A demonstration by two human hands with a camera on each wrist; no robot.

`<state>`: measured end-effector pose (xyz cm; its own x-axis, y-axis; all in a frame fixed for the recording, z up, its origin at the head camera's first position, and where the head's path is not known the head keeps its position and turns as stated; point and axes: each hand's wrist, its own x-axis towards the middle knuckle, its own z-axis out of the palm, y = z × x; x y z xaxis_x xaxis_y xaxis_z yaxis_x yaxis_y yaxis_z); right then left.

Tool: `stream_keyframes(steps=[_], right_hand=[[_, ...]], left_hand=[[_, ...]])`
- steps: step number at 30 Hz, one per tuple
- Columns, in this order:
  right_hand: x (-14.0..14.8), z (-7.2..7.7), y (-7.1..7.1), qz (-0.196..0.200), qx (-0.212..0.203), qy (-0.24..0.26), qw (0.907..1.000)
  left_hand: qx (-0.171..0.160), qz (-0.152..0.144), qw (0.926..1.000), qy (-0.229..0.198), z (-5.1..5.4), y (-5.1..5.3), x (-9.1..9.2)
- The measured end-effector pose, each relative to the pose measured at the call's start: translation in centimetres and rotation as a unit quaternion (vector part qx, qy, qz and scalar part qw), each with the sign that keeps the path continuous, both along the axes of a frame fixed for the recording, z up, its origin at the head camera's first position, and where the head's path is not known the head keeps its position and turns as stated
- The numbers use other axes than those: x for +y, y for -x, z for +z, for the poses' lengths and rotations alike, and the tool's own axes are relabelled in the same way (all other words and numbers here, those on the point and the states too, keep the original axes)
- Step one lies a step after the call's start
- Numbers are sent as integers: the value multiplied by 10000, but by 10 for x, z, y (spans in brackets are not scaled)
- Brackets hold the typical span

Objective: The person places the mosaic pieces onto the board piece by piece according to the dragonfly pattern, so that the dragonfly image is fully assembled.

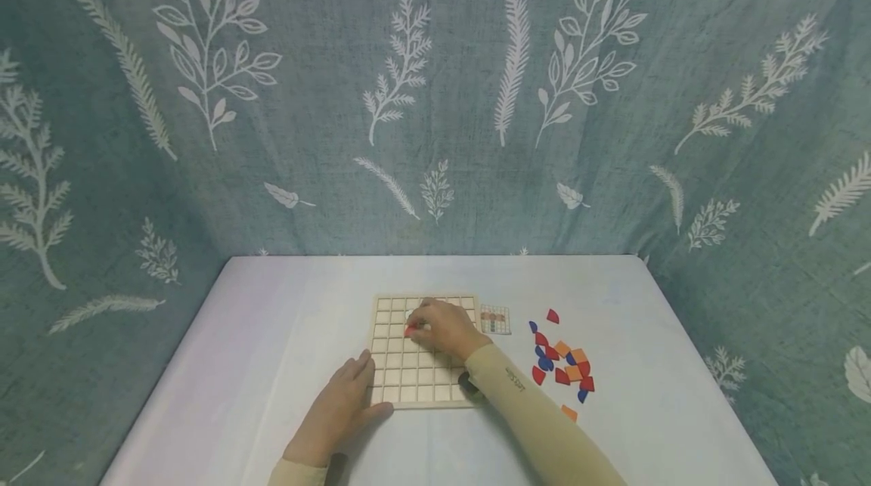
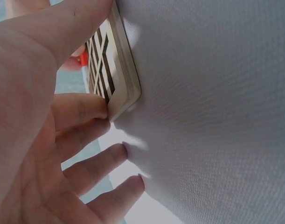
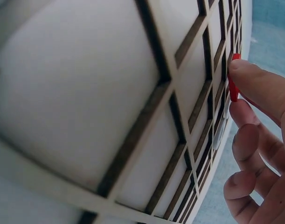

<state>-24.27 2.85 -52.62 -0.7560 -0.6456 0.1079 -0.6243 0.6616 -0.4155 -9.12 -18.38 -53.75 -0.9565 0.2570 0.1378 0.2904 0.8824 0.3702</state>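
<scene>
A wooden grid board (image 1: 408, 379) with square cells lies on the white table. Over its upper middle cells, my right hand (image 1: 445, 327) pinches a small red piece (image 1: 410, 330) between thumb and fingertips. In the right wrist view that red piece (image 3: 234, 88) stands on edge close to the grid, while the other fingers curl loosely; whether it touches a cell I cannot tell. My left hand (image 1: 343, 399) rests at the board's near left corner, its thumb along the front edge and its fingers at the left side. Those fingers are fairly straight in the left wrist view.
Right of the board lies a small printed card (image 1: 495, 319) with a coloured grid pattern. Farther right, several loose red (image 1: 553, 316), blue (image 1: 583, 396) and orange pieces (image 1: 569, 413) are scattered, some overlapping. A patterned green curtain (image 1: 435, 108) surrounds the table's back and sides.
</scene>
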Motion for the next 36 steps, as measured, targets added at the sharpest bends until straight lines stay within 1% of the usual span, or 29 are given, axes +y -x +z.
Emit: stream_keyframes(steps=[5, 10, 16, 22, 28, 36], right_hand=[[0, -1, 0, -6, 52, 31, 10000], [-2, -2, 0, -86, -15, -94, 9999], [-4, -2, 0, -200, -70, -228, 9995], [-8, 1, -1, -306, 40, -414, 9987], [-8, 1, -1, -277, 114, -487, 9984], [-8, -3, 0, -295, 224, -376, 9986]], left_hand=[[-1, 12, 10000, -49, 0, 0, 0], [-52, 23, 10000, -39, -1, 0, 0], [57, 36, 10000, 5, -3, -1, -1], [78, 4, 10000, -19, -3, -1, -1], [-41, 1, 9999, -93, -1, -2, 0], [-226, 70, 9996, -154, 2, -2, 0]])
